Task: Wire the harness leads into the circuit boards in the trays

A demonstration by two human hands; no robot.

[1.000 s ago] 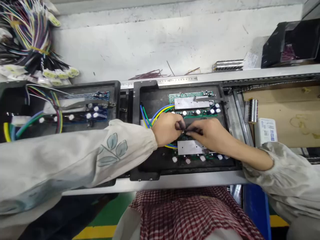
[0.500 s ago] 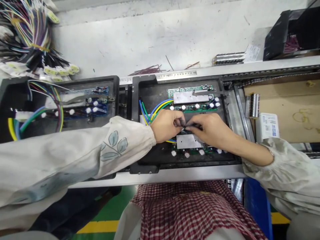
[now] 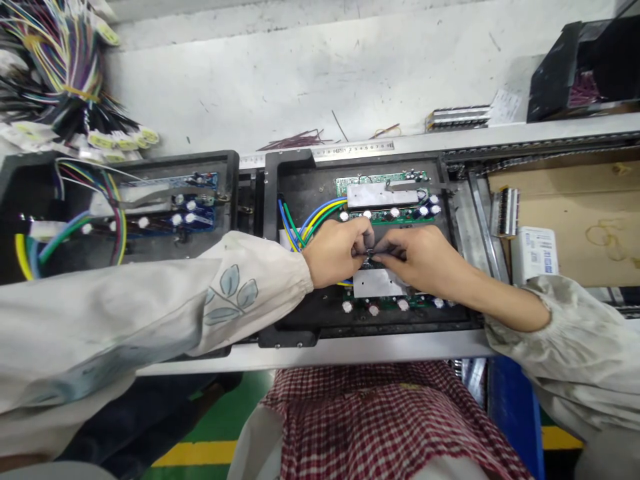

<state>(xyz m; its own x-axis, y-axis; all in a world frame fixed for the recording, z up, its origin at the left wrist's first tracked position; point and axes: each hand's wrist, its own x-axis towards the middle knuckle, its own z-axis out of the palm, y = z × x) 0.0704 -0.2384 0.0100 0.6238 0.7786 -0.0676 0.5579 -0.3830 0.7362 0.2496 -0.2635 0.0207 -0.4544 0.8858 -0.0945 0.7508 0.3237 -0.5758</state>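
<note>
An open black enclosure [image 3: 300,180] lies in front of me on a metal rail, holding green circuit boards [image 3: 383,181] with capacitors and two metal plates [image 3: 383,195]. Blue, yellow and green wires [image 3: 310,223] curve in from its left side. My left hand [image 3: 335,253] and my right hand [image 3: 423,257] meet over the middle of the enclosure, fingertips pinched together on a small dark part [image 3: 371,253] that I cannot make out. Both hands cover the middle of the lower board.
A second open enclosure [image 3: 150,200] with wiring sits to the left. A bundle of coloured wire harnesses [image 3: 60,73] hangs at top left. A ruler [image 3: 350,148], a black bin [image 3: 585,63], a cardboard sheet [image 3: 575,220] and a white box [image 3: 535,253] lie to the right.
Both hands stay pinched together at the same spot in the enclosure, their fingers shifting only slightly. The view has moved up a little since one second ago.
</note>
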